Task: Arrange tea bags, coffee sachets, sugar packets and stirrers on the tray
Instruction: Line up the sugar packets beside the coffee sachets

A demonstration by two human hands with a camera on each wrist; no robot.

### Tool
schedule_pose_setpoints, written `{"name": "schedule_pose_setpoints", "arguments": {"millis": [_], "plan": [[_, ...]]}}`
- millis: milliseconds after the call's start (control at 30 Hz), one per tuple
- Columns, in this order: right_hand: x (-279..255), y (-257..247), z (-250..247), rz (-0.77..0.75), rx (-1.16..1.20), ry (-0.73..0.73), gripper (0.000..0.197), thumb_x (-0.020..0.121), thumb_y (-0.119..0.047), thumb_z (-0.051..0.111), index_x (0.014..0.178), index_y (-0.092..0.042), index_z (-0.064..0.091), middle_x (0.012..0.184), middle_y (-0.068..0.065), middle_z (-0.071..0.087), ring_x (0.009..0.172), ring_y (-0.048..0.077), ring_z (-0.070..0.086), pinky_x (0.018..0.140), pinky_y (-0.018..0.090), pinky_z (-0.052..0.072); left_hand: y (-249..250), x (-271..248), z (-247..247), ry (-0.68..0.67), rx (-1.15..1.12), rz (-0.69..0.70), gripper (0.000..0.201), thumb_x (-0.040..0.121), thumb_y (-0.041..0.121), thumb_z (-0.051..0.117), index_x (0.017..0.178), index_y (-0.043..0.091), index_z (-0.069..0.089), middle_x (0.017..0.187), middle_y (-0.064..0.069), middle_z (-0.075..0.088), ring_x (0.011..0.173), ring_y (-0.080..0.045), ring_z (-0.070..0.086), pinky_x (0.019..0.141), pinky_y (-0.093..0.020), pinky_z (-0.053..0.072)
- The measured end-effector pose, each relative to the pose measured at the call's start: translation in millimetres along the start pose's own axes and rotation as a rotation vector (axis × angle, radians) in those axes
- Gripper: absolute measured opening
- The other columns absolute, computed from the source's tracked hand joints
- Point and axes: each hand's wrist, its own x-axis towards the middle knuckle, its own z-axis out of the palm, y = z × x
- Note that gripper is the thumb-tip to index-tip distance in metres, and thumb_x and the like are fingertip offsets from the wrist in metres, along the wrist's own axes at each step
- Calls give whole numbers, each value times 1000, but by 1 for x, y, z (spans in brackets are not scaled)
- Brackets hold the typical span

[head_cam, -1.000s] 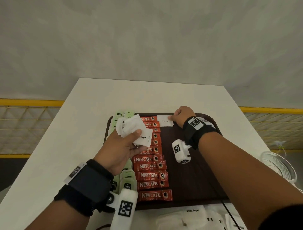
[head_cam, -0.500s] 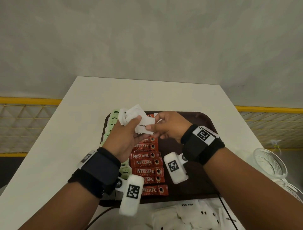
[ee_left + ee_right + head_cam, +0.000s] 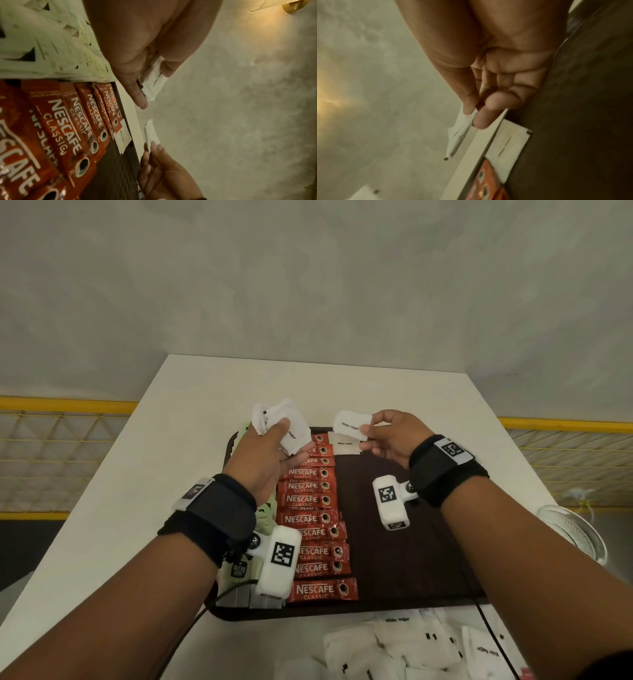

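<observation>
Your left hand [image 3: 265,460] grips a bundle of sugar packets [image 3: 286,424], thumb on top and fingers curled beneath, above the tray's [image 3: 404,559] far left corner. Your right hand [image 3: 390,438] pinches one packet [image 3: 352,424] by its edge between thumb and forefinger, held above the tray's far edge. Below it a placed packet [image 3: 344,443] lies flat on the tray, touching the far end of the coffee sachets [image 3: 313,518], which run in an overlapping column down the tray's left half. Green tea bags [image 3: 51,40] lie left of that column. Loose packets [image 3: 411,645] sit on the table [image 3: 120,491] just off the tray's near edge.
</observation>
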Motion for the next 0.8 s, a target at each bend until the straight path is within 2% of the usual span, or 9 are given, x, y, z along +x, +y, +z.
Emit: {"name": "schedule_pose_setpoints", "arguments": {"millis": [133,233,333,433,533,667,733,800], "plan": [[17,15,-11,70,-213,61,13,89,-9,67,101,-10,62,83,8,69,55,9,59,47,20,43,0,5,-4,36,20,1,45,102,22,52,145,21,38,131,-15,58,101,-31,72,77,-35,61],[21,19,-7,130,-395,43,12,87,-15,70,98,-12,64,75,5,65,54,9,54,47,22,41,-1,8,-5,45,52,11,43,102,23,52,143,21,40,130,-15,60,102,-30,71,74,-33,61],[25,18,2,147,-526,72,16,87,-19,71,100,-14,64,76,4,63,57,10,53,50,23,43,-2,9,-7,45,53,10,47,102,24,52,146,21,37,130,-14,61,101,-29,72,72,-32,60],[29,16,8,157,-605,104,17,87,-21,70,101,-13,65,74,3,61,58,11,53,51,24,44,-5,10,-10,42,51,7,50,102,24,52,148,22,35,131,-15,60,101,-29,72,71,-32,60],[35,20,10,99,-604,103,19,85,-21,72,100,-12,67,68,-1,60,52,9,54,44,20,40,-6,10,-11,30,56,4,43,103,23,50,145,20,40,128,-15,62,100,-28,72,75,-34,61],[38,20,12,92,-633,109,15,84,-21,71,93,-15,61,71,-2,60,55,9,56,40,17,39,-8,9,-10,22,49,-7,39,102,21,51,141,18,44,124,-16,64,100,-29,72,76,-36,62],[38,19,13,98,-653,116,13,84,-22,71,87,-15,61,72,1,61,56,11,58,43,20,42,-8,9,-9,21,53,-10,39,102,20,52,141,17,45,124,-16,64,101,-30,72,76,-35,62],[38,18,16,83,-782,124,18,86,-28,68,83,-11,61,80,8,66,68,20,64,58,29,53,-10,9,-9,12,57,-8,41,101,18,53,141,16,44,125,-17,64,101,-31,71,76,-35,61]]}}
